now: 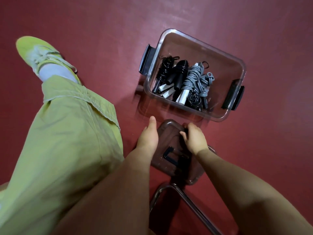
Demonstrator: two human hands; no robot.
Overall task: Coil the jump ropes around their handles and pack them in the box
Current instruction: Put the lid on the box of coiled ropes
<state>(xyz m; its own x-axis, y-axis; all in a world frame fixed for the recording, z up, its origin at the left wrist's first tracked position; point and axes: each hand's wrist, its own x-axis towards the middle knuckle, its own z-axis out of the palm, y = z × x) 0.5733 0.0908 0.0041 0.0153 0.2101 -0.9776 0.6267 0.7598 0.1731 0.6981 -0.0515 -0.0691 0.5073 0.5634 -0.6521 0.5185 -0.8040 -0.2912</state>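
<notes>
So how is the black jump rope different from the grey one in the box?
The black jump rope is glossy and lies nearer the box's left latch; the grey jump rope looks matte, with a white handle, and lies further right. Both are coiled round their handles inside the clear box.
</notes>
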